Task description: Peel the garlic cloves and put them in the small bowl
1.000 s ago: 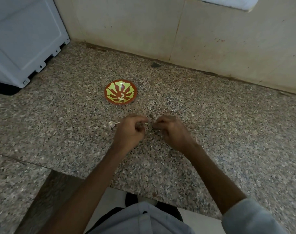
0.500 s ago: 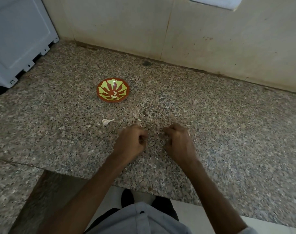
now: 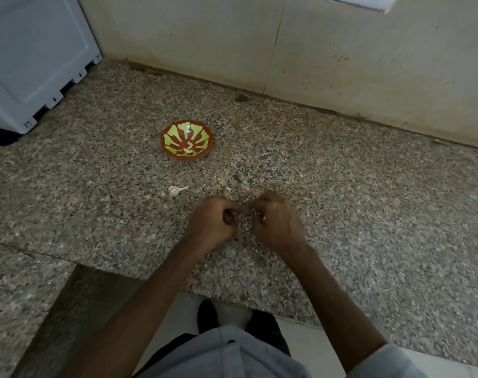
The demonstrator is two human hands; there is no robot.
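A small red bowl (image 3: 187, 139) with a yellow-green pattern sits on the granite counter (image 3: 341, 192), with a couple of pale peeled cloves inside. An unpeeled garlic clove (image 3: 175, 190) with a thin tail lies on the counter between the bowl and my hands. My left hand (image 3: 213, 223) and my right hand (image 3: 276, 222) are close together over the counter, both with fingers curled. Between their fingertips they pinch something small and pale, mostly hidden; a whitish bit shows at my right fingers.
Bits of garlic skin (image 3: 228, 188) lie scattered on the counter near my hands. A light blue appliance (image 3: 33, 55) stands at the back left. A tiled wall (image 3: 287, 50) closes the back. The counter's front edge runs just below my wrists.
My hands parted slightly half a second ago and have come back together, fingertips almost touching. The camera view has shifted a little; bowl and loose clove have not moved.
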